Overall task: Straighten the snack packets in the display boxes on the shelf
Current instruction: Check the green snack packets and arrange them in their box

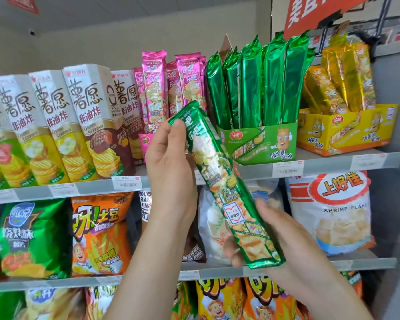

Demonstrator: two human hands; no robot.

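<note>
Packet between left hand, right hand

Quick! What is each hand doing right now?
The left hand grips the top end of the green snack packet.
The right hand holds its bottom end.

Long green snack packet, tilted, off-shelf
</note>
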